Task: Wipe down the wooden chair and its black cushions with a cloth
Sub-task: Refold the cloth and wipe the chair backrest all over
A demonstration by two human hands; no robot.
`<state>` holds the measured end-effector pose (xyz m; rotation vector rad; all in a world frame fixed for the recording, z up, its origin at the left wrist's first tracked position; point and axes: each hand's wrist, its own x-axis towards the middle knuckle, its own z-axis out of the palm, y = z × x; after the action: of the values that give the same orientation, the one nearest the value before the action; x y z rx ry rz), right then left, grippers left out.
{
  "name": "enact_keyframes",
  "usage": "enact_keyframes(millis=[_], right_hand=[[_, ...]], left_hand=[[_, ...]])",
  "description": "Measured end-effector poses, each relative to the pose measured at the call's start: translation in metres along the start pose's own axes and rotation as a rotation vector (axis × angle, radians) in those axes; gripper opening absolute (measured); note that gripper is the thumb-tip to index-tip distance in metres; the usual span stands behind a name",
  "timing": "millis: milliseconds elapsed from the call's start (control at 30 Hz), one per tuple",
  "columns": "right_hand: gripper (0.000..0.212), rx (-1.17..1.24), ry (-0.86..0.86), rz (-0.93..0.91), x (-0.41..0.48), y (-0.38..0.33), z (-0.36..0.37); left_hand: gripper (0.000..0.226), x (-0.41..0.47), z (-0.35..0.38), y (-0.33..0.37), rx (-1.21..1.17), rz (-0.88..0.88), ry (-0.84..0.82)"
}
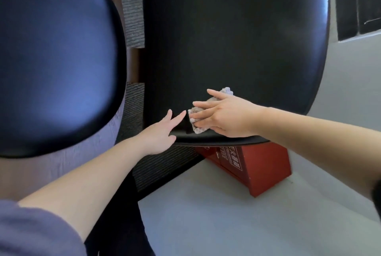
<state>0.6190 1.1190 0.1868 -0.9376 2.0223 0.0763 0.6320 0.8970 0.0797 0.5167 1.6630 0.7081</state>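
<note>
A: Right, quick one: where's the cloth (pixel 196 128)?

B: Under the right hand (pixel 226 115), flat on the wide black cushion (pixel 237 39), close to its near edge. It's pale, nubby and bunched, and a corner pokes out past the fingers.

A: Gripping it?

B: No. Fingers straight and spread, palm pressing it down, nothing curled round it. The left hand (pixel 160 134) is likewise released. Its straight fingers rest on the same cushion's edge, just beside the cloth, holding nothing.

A: Risks?

B: My guess is that with only a flat press, the cloth could skid out from under the palm on a fast stroke, since that cushion looks smooth and a bit slick. It's also near the lip, so a pull toward the body might drag it off onto the grey floor (pixel 206 214) or the red box (pixel 266 169) below. And a bunched cloth makes little contact, so streaks or missed strips are likely.

A: Anything skipped?

B: Possibly the wood. Only a brown strip of the wooden frame (pixel 133 64) shows, between the two cushions. That gap is narrow, so it's easy to miss with a wadded cloth.

A: Second cushion?

B: Rounded black cushion (pixel 57 59) at left, close to the viewer: domed, glossy, bluish sheen. The wide one is flatter and matte-looking, with rounded corners and a thin lip. Which is seat and which is back, I can't tell.

A: Rest?

B: Dark ribbed carpet (pixel 134 18) behind the frame, white print on the red box, a purple sleeve (pixel 31 233) on the left arm.
</note>
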Motion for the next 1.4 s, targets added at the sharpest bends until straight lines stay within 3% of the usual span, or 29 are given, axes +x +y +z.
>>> enact_keyframes(millis=[167, 367, 667, 767, 833, 933, 1000, 1067, 1100, 1133, 1167, 1233, 1300, 1400], right_hand=[[0.034, 0.001, 0.009, -0.171, -0.025, -0.006, 0.001], [0.04, -0.005, -0.206, -0.18, 0.013, -0.026, 0.001], [0.037, -0.035, -0.194, -0.233, 0.007, -0.017, 0.008], [0.036, -0.139, -0.074, -0.173, 0.035, -0.011, 0.02], [0.039, -0.194, 0.035, 0.008, 0.047, -0.006, 0.018], [0.038, -0.262, 0.024, 0.109, 0.063, 0.009, 0.021], [0.039, -0.326, 0.008, -0.105, 0.07, 0.019, 0.016], [0.035, -0.191, -0.103, -0.42, 0.07, 0.028, 0.024], [0.04, -0.189, -0.054, -0.301, 0.072, 0.032, 0.019], [0.043, -0.225, -0.078, -0.06, 0.072, 0.03, 0.005], [0.043, -0.228, 0.003, 0.133, 0.066, 0.03, 0.003], [0.045, -0.17, 0.142, 0.234, 0.053, 0.036, 0.001], [0.048, -0.218, 0.163, 0.301, 0.053, 0.048, -0.003], [0.053, -0.276, 0.112, 0.246, 0.056, 0.063, -0.013]], left_hand=[[0.079, -0.006, -0.003, -0.011, 0.031, 0.02, -0.037], [0.076, -0.01, -0.002, -0.02, 0.043, -0.009, -0.064], [0.08, -0.004, 0.002, -0.032, 0.023, -0.011, -0.062], [0.079, 0.002, 0.002, -0.04, 0.001, -0.026, -0.049], [0.077, 0.005, -0.001, -0.041, 0.0, -0.05, -0.056], [0.077, 0.008, -0.009, -0.037, -0.007, -0.081, -0.067], [0.078, 0.012, -0.016, -0.034, -0.019, -0.087, -0.067], [0.078, 0.015, -0.022, -0.033, -0.036, -0.077, -0.071], [0.078, 0.017, -0.024, -0.032, -0.041, -0.066, -0.071], [0.078, 0.017, -0.027, -0.03, -0.043, -0.053, -0.075], [0.078, 0.018, -0.03, -0.027, -0.042, -0.039, -0.083], [0.078, 0.018, -0.037, -0.019, -0.028, -0.006, -0.094], [0.079, 0.02, -0.044, -0.013, -0.008, 0.031, -0.091], [0.081, 0.027, -0.057, -0.007, 0.02, 0.077, -0.057]])
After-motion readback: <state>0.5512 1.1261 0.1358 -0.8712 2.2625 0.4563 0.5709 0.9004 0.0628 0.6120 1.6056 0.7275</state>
